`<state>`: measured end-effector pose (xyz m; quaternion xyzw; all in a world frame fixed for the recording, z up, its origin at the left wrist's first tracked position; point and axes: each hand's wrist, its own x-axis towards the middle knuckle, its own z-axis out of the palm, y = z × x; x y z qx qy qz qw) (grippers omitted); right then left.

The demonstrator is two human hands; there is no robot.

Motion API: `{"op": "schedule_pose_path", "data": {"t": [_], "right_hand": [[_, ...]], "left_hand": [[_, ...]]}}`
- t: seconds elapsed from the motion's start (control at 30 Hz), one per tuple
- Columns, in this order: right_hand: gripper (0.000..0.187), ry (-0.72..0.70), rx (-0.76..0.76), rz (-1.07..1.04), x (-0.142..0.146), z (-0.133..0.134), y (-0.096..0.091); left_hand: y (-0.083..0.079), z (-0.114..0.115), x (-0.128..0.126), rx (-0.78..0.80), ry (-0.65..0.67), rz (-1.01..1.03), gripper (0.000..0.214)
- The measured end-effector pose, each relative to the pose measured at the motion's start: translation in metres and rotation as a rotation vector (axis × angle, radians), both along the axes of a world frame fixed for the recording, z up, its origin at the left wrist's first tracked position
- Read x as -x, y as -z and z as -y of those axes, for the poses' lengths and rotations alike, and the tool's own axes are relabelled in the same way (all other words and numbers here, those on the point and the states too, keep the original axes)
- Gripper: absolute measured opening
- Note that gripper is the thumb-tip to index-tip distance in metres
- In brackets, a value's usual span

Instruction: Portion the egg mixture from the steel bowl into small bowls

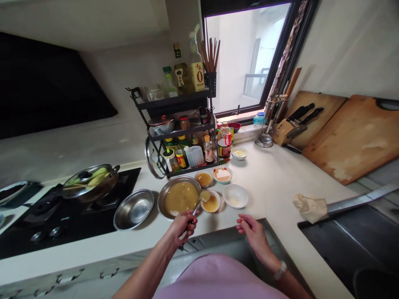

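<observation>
I am gripping the ladle [196,208] in the left hand [184,225], its fingers curling firmly round the handle. The right hand [254,233] is hovering with fingers loosely bent and slightly spread, holding nothing that I can see. The ladle's head is hanging at the near bowl [219,207], beyond and right of the left fingers; whether it is touching the rim, I cannot tell.

I am judging the ladling to be partway along: the near bowl and the far bowl [212,182] behind it are holding broth [182,194], while the basin [161,203] just beyond the left fingers is holding plenty more. Beyond the right fingers, the white bowl [233,192] is showing only slight residue.

The broth is looking cloudy, yellow-brown and flecked. The basin is gleaming, round steel; left of the left fingers, a flared dish [136,209] is shining likewise. The small bowls are looking glossy, rounded, probably ceramic.
</observation>
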<state>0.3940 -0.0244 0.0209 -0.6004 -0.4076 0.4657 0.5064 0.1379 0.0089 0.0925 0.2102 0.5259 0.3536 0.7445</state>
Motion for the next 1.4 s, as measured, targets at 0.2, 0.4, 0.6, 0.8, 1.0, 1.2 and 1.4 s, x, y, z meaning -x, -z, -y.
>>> {"op": "schedule_pose_path", "data": {"t": [0.2, 0.4, 0.6, 0.8, 1.0, 1.2, 1.4], "right_hand": [[0.030, 0.003, 0.018, -0.024, -0.005, -0.003, 0.002], [0.028, 0.011, 0.003, -0.041, -0.004, -0.008, 0.002], [0.029, -0.003, -0.004, -0.043, 0.001, -0.016, 0.005], [0.030, -0.011, -0.008, -0.074, 0.010, -0.023, 0.008], [0.030, -0.020, -0.008, -0.089, 0.016, -0.029, 0.006], [0.032, -0.008, 0.019, -0.094, 0.020, -0.030, 0.005], [0.033, -0.012, 0.060, -0.088, 0.025, -0.030, 0.007]], "left_hand": [[0.037, 0.003, -0.016, -0.216, 0.057, -0.355, 0.013], [0.044, 0.007, -0.008, -0.470, -0.039, -0.383, 0.021], [0.043, -0.002, 0.021, -0.280, -0.181, -0.408, 0.018], [0.041, -0.011, 0.055, 0.061, -0.328, 0.046, 0.012], [0.037, -0.017, 0.067, 0.254, -0.424, 0.410, 0.021], [0.039, -0.017, 0.078, 0.189, -0.374, 0.198, 0.016], [0.040, -0.007, 0.079, -0.071, -0.293, -0.187, 0.015]]}}
